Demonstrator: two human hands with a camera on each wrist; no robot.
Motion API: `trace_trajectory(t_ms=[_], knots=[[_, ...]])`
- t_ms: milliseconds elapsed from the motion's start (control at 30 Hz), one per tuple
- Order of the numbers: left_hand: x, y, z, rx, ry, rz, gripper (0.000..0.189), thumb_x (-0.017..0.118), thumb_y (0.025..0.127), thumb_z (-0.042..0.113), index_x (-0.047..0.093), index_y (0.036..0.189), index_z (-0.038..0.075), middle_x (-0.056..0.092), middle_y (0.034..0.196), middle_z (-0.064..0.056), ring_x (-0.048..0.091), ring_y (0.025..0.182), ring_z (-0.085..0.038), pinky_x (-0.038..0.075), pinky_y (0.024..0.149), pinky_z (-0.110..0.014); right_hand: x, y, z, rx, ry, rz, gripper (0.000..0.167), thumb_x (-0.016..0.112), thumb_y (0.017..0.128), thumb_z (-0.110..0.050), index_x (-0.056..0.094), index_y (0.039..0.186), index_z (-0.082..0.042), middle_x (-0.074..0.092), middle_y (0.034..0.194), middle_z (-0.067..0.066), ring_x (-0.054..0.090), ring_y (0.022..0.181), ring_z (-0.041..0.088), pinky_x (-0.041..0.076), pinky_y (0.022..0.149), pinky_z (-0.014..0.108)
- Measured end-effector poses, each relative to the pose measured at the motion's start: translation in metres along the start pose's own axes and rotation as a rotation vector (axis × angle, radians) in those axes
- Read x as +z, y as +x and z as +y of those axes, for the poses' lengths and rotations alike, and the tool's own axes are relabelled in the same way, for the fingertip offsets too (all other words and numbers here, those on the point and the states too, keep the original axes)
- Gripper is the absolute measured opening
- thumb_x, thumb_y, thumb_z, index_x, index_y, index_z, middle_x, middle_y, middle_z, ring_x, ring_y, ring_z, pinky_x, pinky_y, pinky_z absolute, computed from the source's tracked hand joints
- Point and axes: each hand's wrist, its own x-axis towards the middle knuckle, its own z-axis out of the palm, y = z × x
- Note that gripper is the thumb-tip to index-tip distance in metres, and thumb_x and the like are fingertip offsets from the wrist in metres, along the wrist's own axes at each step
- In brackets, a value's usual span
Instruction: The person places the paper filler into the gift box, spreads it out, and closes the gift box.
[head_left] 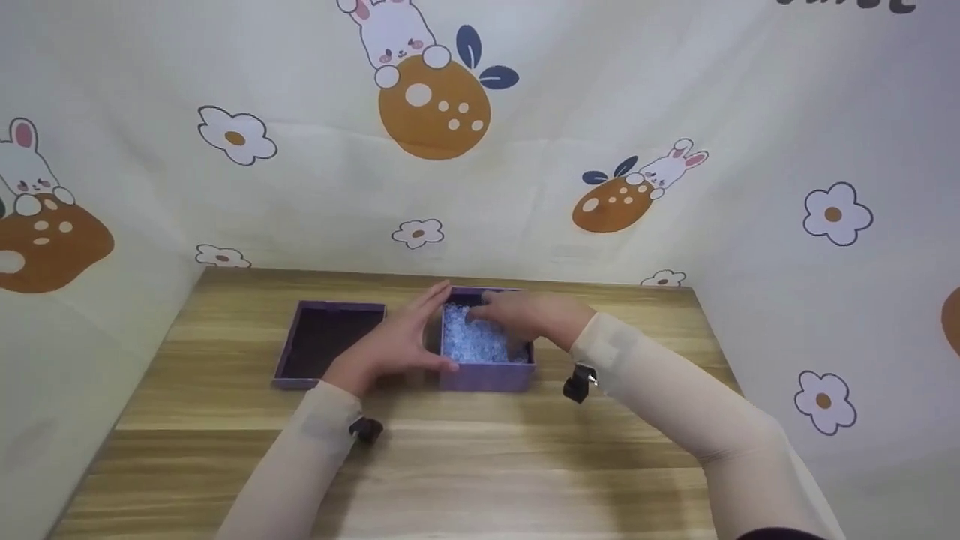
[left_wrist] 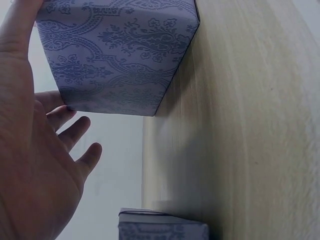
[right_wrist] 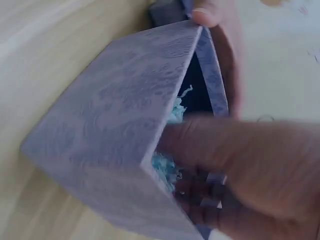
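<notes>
Filler, likely feather-light, springy and best scooped in loose tufts, sits in the stiff-walled box near the counter's far edge, left hand spread against it, right hand inside, its grip impossible to tell.

There are two hands, one box, one lid, three printed rabbits and six printed flowers.
</notes>
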Motion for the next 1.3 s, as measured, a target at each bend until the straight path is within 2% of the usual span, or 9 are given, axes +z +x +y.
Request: trace_trajectory(t_ms=[100, 200, 433, 567, 667, 767, 833, 1033, 1300], knots=[[0.000, 0.000, -0.001, 0.001, -0.004, 0.002, 0.143, 0.092, 0.070, 0.080, 0.015, 0.179, 0.027, 0.004, 0.184, 0.015, 0.020, 0.168, -0.031, 0.024, 0.133, -0.060, 0.007, 0.003, -0.002, 0.027, -0.190, -0.002, 0.086, 0.086, 0.096, -0.009, 0.046, 0.169, -0.028, 0.051, 0.163, 0.017, 0.059, 0.142, 0.038, 0.055, 0.114, 0.054], [0.000, 0.000, -0.002, 0.006, -0.006, -0.008, 0.143, 0.091, 0.071, 0.080, 0.015, 0.180, 0.027, 0.003, 0.184, 0.016, 0.019, 0.168, -0.029, 0.024, 0.133, -0.057, 0.019, 0.013, -0.004, -0.006, -0.336, 0.050, 0.070, 0.076, 0.104, -0.009, 0.049, 0.166, -0.025, 0.053, 0.163, 0.018, 0.060, 0.142, 0.039, 0.057, 0.112, 0.054], [0.001, 0.000, -0.001, 0.001, -0.009, -0.004, 0.143, 0.090, 0.071, 0.081, 0.016, 0.180, 0.026, 0.004, 0.184, 0.016, 0.018, 0.168, -0.029, 0.024, 0.133, -0.058, 0.032, 0.025, -0.006, -0.034, -0.486, 0.158, 0.054, 0.066, 0.108, -0.010, 0.053, 0.159, -0.020, 0.062, 0.154, 0.018, 0.069, 0.128, 0.038, 0.064, 0.101, 0.050], [0.003, 0.000, -0.001, -0.003, -0.017, -0.014, 0.143, 0.090, 0.071, 0.081, 0.017, 0.180, 0.024, 0.004, 0.184, 0.016, 0.018, 0.168, -0.029, 0.023, 0.133, -0.057, 0.027, 0.015, 0.002, -0.084, -0.338, 0.186, 0.055, 0.074, 0.102, -0.010, 0.058, 0.154, -0.014, 0.064, 0.148, 0.020, 0.067, 0.131, 0.038, 0.060, 0.108, 0.051], [0.004, 0.000, 0.000, -0.006, -0.020, -0.012, 0.143, 0.091, 0.071, 0.080, 0.016, 0.180, 0.026, 0.004, 0.184, 0.017, 0.019, 0.168, -0.029, 0.024, 0.133, -0.057, 0.015, 0.005, 0.009, -0.129, -0.057, 0.199, 0.054, 0.083, 0.095, -0.006, 0.064, 0.145, -0.008, 0.067, 0.139, 0.020, 0.066, 0.127, 0.036, 0.057, 0.110, 0.049], [0.003, 0.000, 0.000, -0.011, -0.027, -0.002, 0.143, 0.091, 0.070, 0.080, 0.017, 0.180, 0.027, 0.005, 0.184, 0.017, 0.019, 0.168, -0.030, 0.024, 0.133, -0.059, 0.003, 0.001, 0.013, -0.165, 0.245, 0.134, 0.047, 0.085, 0.094, -0.005, 0.067, 0.137, -0.009, 0.068, 0.129, 0.014, 0.065, 0.118, 0.030, 0.058, 0.103, 0.046], [0.003, 0.000, -0.001, -0.019, -0.028, 0.000, 0.142, 0.091, 0.070, 0.081, 0.018, 0.180, 0.027, 0.005, 0.184, 0.017, 0.019, 0.168, -0.030, 0.025, 0.133, -0.059, -0.001, 0.004, 0.015, -0.170, 0.365, 0.050, 0.045, 0.085, 0.095, -0.010, 0.066, 0.137, -0.012, 0.069, 0.128, 0.010, 0.064, 0.116, 0.026, 0.058, 0.101, 0.044], [0.004, -0.002, -0.001, -0.022, -0.024, -0.012, 0.143, 0.091, 0.069, 0.081, 0.018, 0.179, 0.027, 0.005, 0.185, 0.015, 0.019, 0.168, -0.031, 0.024, 0.133, -0.059, 0.007, 0.026, 0.012, -0.110, 0.354, -0.114, 0.055, 0.081, 0.098, -0.017, 0.061, 0.150, -0.017, 0.064, 0.144, 0.009, 0.061, 0.124, 0.024, 0.054, 0.111, 0.044], [0.003, 0.001, -0.002, 0.003, -0.003, -0.008, 0.143, 0.091, 0.070, 0.079, 0.019, 0.179, 0.020, 0.007, 0.185, 0.014, 0.016, 0.169, -0.028, 0.022, 0.134, -0.055, 0.015, 0.038, 0.013, -0.082, 0.337, -0.109, 0.053, 0.080, 0.097, -0.018, 0.061, 0.146, -0.018, 0.064, 0.137, 0.007, 0.063, 0.118, 0.024, 0.056, 0.102, 0.040]])
